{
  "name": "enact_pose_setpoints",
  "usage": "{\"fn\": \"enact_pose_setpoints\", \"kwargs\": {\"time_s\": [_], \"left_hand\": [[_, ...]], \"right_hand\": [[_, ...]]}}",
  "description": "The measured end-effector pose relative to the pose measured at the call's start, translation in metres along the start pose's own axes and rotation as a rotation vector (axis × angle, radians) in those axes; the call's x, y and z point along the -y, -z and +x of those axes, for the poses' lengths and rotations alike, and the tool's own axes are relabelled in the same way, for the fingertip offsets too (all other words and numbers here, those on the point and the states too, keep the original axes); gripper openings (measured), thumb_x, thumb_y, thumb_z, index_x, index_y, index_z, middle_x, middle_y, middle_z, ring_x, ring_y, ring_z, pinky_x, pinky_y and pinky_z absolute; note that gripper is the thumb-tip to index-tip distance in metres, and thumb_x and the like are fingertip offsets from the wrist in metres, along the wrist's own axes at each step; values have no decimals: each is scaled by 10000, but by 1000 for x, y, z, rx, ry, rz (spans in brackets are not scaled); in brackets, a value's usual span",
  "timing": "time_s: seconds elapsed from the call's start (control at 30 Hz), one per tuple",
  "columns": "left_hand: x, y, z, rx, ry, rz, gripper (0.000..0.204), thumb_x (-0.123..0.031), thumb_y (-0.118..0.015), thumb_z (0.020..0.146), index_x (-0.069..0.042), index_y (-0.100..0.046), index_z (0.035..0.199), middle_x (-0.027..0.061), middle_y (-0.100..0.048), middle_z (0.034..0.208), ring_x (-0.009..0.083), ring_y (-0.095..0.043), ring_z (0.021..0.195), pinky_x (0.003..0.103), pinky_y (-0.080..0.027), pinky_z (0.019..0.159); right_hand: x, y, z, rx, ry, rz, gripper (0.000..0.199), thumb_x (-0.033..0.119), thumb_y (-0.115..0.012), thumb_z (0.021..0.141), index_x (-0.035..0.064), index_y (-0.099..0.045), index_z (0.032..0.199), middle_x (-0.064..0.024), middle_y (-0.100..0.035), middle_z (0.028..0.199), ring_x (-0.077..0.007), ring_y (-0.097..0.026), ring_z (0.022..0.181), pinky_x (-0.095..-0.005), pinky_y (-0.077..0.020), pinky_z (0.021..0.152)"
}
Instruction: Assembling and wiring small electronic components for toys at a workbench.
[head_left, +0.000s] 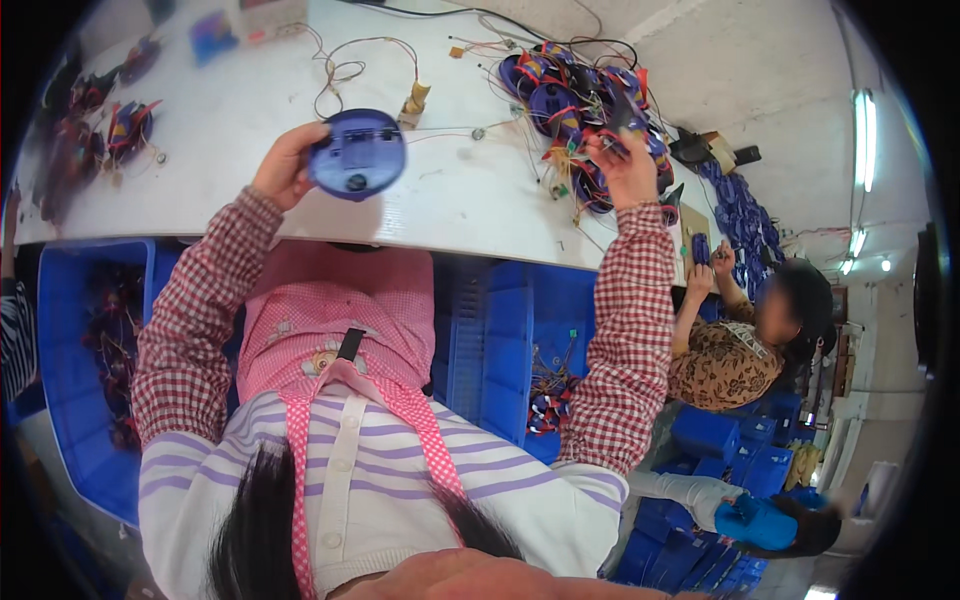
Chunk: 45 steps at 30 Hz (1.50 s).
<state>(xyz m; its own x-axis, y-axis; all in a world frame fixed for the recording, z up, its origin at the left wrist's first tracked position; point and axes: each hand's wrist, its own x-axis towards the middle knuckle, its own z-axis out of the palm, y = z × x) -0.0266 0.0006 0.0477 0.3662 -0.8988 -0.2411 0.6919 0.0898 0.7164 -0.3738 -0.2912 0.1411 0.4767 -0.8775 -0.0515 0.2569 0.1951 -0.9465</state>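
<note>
White worktable [220, 130]: left hand [283, 165] holds blue oval housing [357, 154].

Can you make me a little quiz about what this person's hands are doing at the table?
1. True or false: the left hand holds a round purple shell up above the white table.
2. Where does the right hand reach? A) into the blue bin B) into the pile of purple shells with wires C) to the ceiling lamp
3. Fill in: the bins under the table edge, like the blue bin, are ____ in colour.

Key: 1 true; 2 B; 3 blue.
</note>
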Motion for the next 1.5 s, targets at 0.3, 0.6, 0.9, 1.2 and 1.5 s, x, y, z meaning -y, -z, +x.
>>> {"fn": "enact_pose_setpoints", "kwargs": {"time_s": [0.3, 0.6, 0.9, 1.2, 1.5], "left_hand": [[-22, 38, -26, -114, 90, 180, 150, -194, -557, 869, -54, -541, 818, -39, -505, 527, 29, -279, 300, 173, -189, 239], [-39, 81, -33, -83, 53, 322, 169, -229, -556, 874, -62, -559, 853, -35, -517, 582, 22, -311, 332, 170, -205, 265], [-54, 93, -49, -309, -176, 497, 273, -235, -551, 874, -23, -605, 1037, -7, -558, 685, 33, -352, 371, 170, -244, 303], [-66, 110, -89, -387, -139, 486, 305, -230, -556, 876, -12, -602, 1085, 26, -587, 727, 51, -396, 376, 180, -267, 311], [-91, 147, -181, -510, -315, 199, 307, -208, -542, 893, -22, -528, 1136, 13, -564, 695, 55, -395, 379, 185, -258, 307]], "right_hand": [[-20, -19, 13, -67, 12, -49, 307, 179, -590, 849, -47, -539, 1050, -161, -611, 884, -261, -607, 795, -329, -543, 669], [-8, -38, -41, 27, -34, 414, 328, 229, -564, 855, -53, -571, 1022, -166, -643, 871, -261, -626, 788, -313, -526, 663], [-30, -107, -83, 517, -75, 336, 481, 282, -489, 882, -66, -477, 1213, -189, -607, 1076, -311, -620, 920, -360, -503, 764], [-71, -215, -69, 695, -66, 318, 444, 192, -471, 882, -59, -441, 1247, -180, -609, 1098, -327, -628, 946, -384, -498, 808], [-122, -363, 9, 591, 103, 134, 446, 93, -613, 811, -67, -424, 1182, -185, -573, 1030, -291, -626, 896, -360, -493, 843]]}}
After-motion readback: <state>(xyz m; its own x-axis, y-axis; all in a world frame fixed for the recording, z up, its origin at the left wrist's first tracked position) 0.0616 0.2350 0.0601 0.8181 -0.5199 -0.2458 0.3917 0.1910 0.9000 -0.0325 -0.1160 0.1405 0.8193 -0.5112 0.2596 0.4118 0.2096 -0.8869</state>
